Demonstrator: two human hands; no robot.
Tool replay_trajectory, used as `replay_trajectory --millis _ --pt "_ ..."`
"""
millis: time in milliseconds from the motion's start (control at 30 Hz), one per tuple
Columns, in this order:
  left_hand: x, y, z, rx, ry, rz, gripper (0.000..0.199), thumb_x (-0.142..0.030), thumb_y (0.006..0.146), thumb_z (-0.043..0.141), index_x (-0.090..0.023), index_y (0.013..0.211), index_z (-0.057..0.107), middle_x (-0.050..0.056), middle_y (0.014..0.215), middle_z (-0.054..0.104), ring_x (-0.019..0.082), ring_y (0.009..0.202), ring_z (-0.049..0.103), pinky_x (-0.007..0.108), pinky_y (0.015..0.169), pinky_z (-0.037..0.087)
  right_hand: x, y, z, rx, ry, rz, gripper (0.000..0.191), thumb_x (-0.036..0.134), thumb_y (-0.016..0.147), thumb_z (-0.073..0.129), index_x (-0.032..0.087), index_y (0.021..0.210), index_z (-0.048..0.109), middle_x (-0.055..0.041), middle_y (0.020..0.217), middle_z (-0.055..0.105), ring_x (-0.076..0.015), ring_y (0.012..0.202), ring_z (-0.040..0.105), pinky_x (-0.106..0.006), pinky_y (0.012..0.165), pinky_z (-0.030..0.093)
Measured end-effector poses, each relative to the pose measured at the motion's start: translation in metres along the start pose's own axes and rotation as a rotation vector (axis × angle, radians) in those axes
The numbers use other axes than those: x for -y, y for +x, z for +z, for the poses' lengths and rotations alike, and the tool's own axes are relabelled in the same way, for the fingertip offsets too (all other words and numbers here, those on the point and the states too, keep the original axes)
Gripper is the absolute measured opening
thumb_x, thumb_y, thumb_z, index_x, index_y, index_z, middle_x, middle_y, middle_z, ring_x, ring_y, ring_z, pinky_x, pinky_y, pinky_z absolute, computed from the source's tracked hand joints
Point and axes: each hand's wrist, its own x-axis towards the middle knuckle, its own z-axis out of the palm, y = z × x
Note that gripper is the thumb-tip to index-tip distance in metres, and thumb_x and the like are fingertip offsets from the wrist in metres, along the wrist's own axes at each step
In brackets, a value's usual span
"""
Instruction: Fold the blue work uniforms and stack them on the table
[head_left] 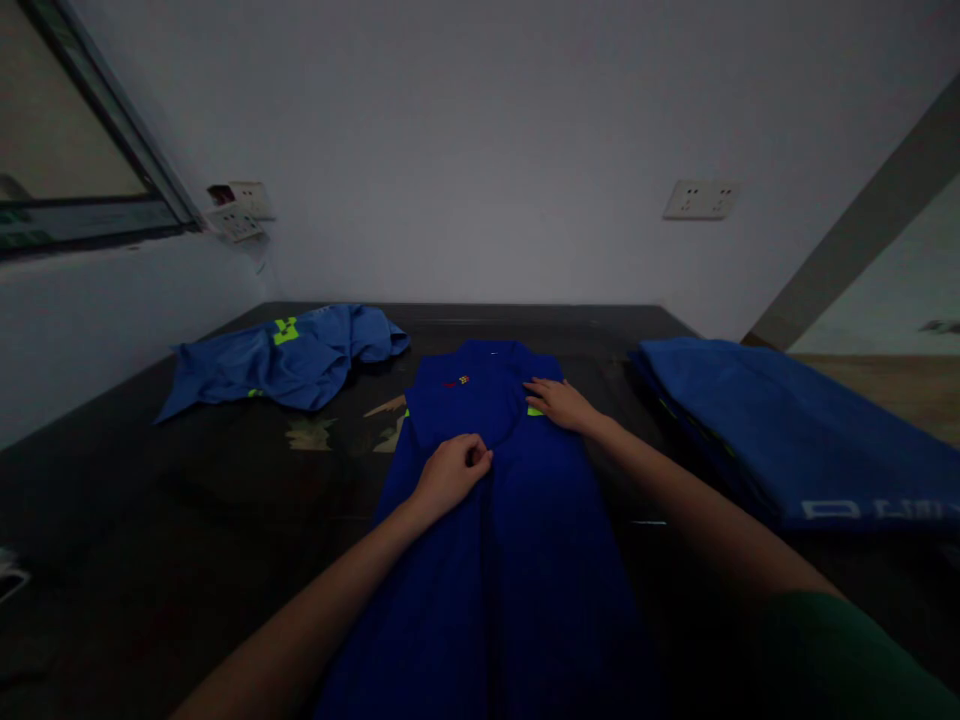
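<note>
A dark blue collared work garment (536, 520) lies lengthwise on the table, collar at the far end. Its chest carries a small red and yellow emblem, and bright yellow-green patches show at its sides. My left hand (452, 472) is closed in a pinch at the middle of the garment, thumb and forefinger together by the centre line; the bit of cloth between them is hard to see. Fingers stretched out, my right hand (561, 404) rests flat on the right side of the chest, beside a yellow-green patch. A dark line runs down the garment's middle towards me.
A crumpled lighter blue garment (300, 358) with yellow-green marks lies at the back left of the dark table (187, 560). Folded blue cloth with white lettering (780, 430) is stacked at the right. Wall sockets (701, 200) sit above the table; a window (82, 130) is at the left.
</note>
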Motion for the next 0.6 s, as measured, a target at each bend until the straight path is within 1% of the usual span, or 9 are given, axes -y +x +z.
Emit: replay_trajectory --millis 67,133,200,300,367,433,500,533,600 --pt "-0.001 -0.001 0.0 0.005 0.014 -0.005 0.017 -0.027 0.084 0.052 -0.019 0.069 0.055 -0.002 0.069 0.057 0.012 0.066 0.052 0.023 0.058 0.033 -0.011 0.003 0.005 0.051 -0.047 0.059 0.052 0.043 0.098 0.032 0.022 0.146 0.037 -0.011 0.154 0.03 -0.0308 0.142 0.025 -0.062 0.11 0.022" --pt "-0.003 -0.001 -0.001 0.011 0.043 -0.003 0.016 -0.026 0.083 0.053 -0.019 0.069 0.054 -0.003 0.069 0.057 0.012 0.065 0.051 0.023 0.059 0.032 -0.016 0.003 0.009 0.047 -0.068 0.079 0.054 0.044 0.099 0.027 0.022 0.149 0.031 -0.0084 0.156 0.024 -0.0301 0.144 0.021 -0.062 0.11 0.022" --pt "-0.005 -0.002 -0.001 0.016 0.086 -0.001 0.015 -0.024 0.083 0.053 -0.02 0.069 0.053 -0.003 0.07 0.056 0.012 0.066 0.052 0.023 0.058 0.032 -0.015 0.002 0.011 0.036 -0.091 0.091 0.054 0.043 0.099 0.025 0.022 0.149 0.03 -0.0076 0.157 0.023 -0.0299 0.144 0.02 -0.063 0.111 0.021" --pt "-0.007 -0.004 0.0 0.001 0.177 0.004 0.012 -0.025 0.083 0.054 -0.02 0.072 0.053 -0.002 0.075 0.058 0.013 0.07 0.054 0.024 0.061 0.035 -0.006 0.001 0.01 0.0 -0.178 0.089 0.05 0.038 0.099 0.029 0.02 0.145 0.038 -0.0113 0.153 0.031 -0.0322 0.142 0.023 -0.066 0.11 0.016" --pt "-0.007 -0.005 0.001 -0.04 0.252 0.027 0.006 -0.026 0.083 0.056 -0.021 0.08 0.056 0.0 0.085 0.061 0.017 0.081 0.057 0.028 0.071 0.04 0.005 0.001 0.008 -0.06 -0.235 0.04 0.047 0.028 0.097 0.033 0.016 0.141 0.044 -0.0149 0.15 0.036 -0.0318 0.142 0.025 -0.063 0.112 0.014" --pt "-0.004 -0.005 0.003 -0.087 0.305 0.068 0.015 -0.027 0.082 0.059 -0.022 0.096 0.059 0.003 0.101 0.063 0.022 0.099 0.056 0.037 0.086 0.041 0.014 0.004 0.008 -0.088 -0.221 -0.01 0.047 0.022 0.096 0.033 0.013 0.14 0.046 -0.0157 0.15 0.036 -0.029 0.141 0.028 -0.055 0.114 0.019" --pt "0.0 -0.005 0.005 -0.096 0.331 0.116 0.03 -0.026 0.084 0.058 -0.025 0.114 0.058 0.005 0.12 0.059 0.025 0.116 0.05 0.045 0.1 0.036 0.019 0.011 0.009 -0.033 -0.155 -0.015 0.049 0.026 0.097 0.031 0.015 0.143 0.041 -0.0134 0.153 0.032 -0.0273 0.14 0.03 -0.051 0.112 0.027" --pt "0.002 -0.005 0.006 -0.081 0.341 0.138 0.035 -0.026 0.086 0.056 -0.027 0.121 0.056 0.005 0.129 0.056 0.025 0.123 0.046 0.047 0.106 0.032 0.018 0.015 0.009 0.014 -0.125 0.002 0.05 0.03 0.098 0.03 0.017 0.145 0.038 -0.0118 0.154 0.03 -0.0273 0.141 0.029 -0.053 0.111 0.028" --pt "0.005 -0.005 0.008 -0.032 0.368 0.168 0.038 -0.026 0.091 0.049 -0.029 0.128 0.053 0.004 0.141 0.048 0.023 0.133 0.038 0.048 0.113 0.025 0.012 0.025 0.009 0.095 -0.096 0.048 0.053 0.04 0.099 0.029 0.022 0.148 0.032 -0.0085 0.156 0.025 -0.028 0.143 0.024 -0.058 0.11 0.025"
